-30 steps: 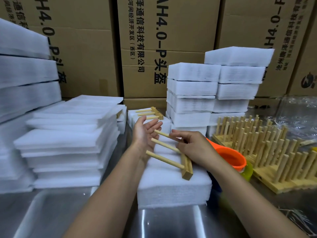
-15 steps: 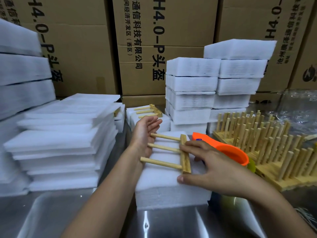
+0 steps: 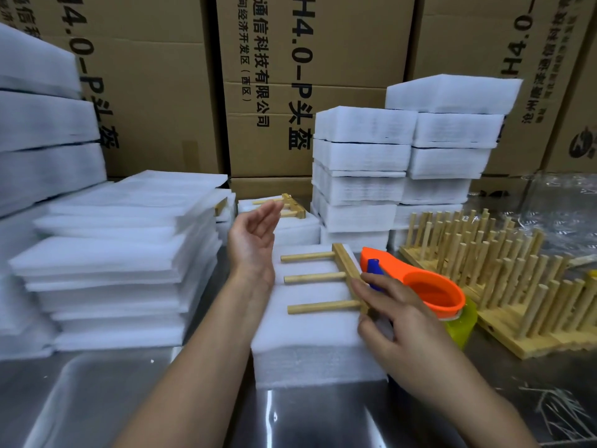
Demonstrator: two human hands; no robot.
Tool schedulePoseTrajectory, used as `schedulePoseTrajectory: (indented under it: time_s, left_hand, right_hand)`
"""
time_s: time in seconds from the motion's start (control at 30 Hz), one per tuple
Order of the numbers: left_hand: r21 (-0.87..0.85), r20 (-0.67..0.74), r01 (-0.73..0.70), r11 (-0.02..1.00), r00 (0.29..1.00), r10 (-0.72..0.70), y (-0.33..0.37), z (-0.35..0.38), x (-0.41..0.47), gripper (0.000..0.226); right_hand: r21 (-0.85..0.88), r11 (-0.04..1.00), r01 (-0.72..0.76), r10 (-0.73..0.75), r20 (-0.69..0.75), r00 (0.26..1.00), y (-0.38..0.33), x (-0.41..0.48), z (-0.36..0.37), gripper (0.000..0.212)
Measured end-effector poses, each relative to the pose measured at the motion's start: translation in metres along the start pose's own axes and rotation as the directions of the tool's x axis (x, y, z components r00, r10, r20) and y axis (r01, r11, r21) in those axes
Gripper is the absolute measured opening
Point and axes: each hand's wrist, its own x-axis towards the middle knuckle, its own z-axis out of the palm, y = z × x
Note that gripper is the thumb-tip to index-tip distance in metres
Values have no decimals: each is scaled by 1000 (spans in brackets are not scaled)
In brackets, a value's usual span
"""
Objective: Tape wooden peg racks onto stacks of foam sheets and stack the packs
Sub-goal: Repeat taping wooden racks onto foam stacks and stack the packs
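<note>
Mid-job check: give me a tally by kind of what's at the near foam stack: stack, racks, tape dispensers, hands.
Foam stack: 1
Peg rack, three pegs: 1
Orange tape dispenser: 1
Hands: 2 (left hand, right hand)
Total: 5

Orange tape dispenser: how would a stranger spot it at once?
On the steel table before the wall of cardboard boxes, find the central stack of white foam sheets with a wooden peg rack on top. The tape dispenser sits right of that stack, behind the right hand. It is the only bright orange thing among white foam and pale wood.
</note>
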Motion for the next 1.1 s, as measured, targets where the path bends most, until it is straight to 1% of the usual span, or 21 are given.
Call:
schedulePoseTrajectory:
  time_s: [0.07,0.1,0.17,0.2,0.23,0.27,0.33,0.43,0.5,0.57,0.63,0.7,0.8,0.87,0.93,1.0,1.03,1.07,1.1]
  left_hand:
    - [23,49,46,999,998,-47,3,-3,0,32]
    - [16,76,64,998,995,-65,4,-4,-1,31]
    - [4,128,81,997,988,-81,8,-5,-1,30]
    - [3,148,85,996,985,-85,10,-5,-1,30]
    - [8,163,88,996,983,-88,12,-6,-2,30]
    - [13,174,92,996,980,-93,13,-6,-2,30]
    - [31,183,96,995,978,-100,13,-6,-4,29]
    - [42,181,99,994,978,-105,13,-7,-6,28]
    - [23,174,106,994,979,-108,14,-8,-7,28]
    - [10,167,106,994,980,-107,16,-9,-8,28]
    - [17,159,107,994,981,-108,15,-10,-9,28]
    - [30,162,117,993,979,-120,15,-11,-9,28]
    - [41,194,150,988,969,-155,17,-12,-8,30]
    - [50,213,152,987,964,-159,18,-12,-8,30]
    - [61,236,143,988,960,-154,18,-11,-8,30]
    - [80,259,129,988,955,-145,19,-10,-9,31]
    - [86,268,122,989,953,-141,19,-9,-10,32]
    - [90,274,119,989,952,-139,19,-7,-11,32]
    - [94,276,119,988,951,-141,19,-6,-11,31]
  right_hand:
    - [-1,1000,21,-21,-40,999,-4,-2,0,46]
    - [33,999,25,-22,-98,995,-4,-4,-1,46]
    - [121,993,8,27,-286,958,-1,-9,-3,43]
    - [110,994,3,38,-374,927,3,-12,-6,41]
    - [76,997,-9,41,-428,903,9,-14,-8,37]
    - [42,999,-29,45,-445,894,15,-16,-10,35]
    - [-30,996,-80,62,-395,917,28,-18,-14,39]
    - [-179,971,-162,120,-222,968,45,-19,-19,46]
    - [-262,955,-135,107,-119,987,51,-18,-23,46]
    - [-267,963,-28,10,-69,998,60,-16,-24,42]
    - [-227,972,58,-76,-70,995,60,-12,-25,31]
    - [-157,985,71,-94,-141,986,59,-8,-29,26]
    - [-6,999,51,-51,-261,964,56,2,-45,26]
    - [19,995,98,-86,-333,939,53,11,-60,26]
    - [88,986,142,-93,-422,902,45,20,-75,31]
    - [224,950,217,-77,-508,858,36,28,-90,38]
    - [302,917,261,-61,-539,840,31,33,-96,38]
    - [392,869,303,-42,-551,833,26,39,-101,33]
    - [500,799,333,-16,-536,844,21,44,-106,23]
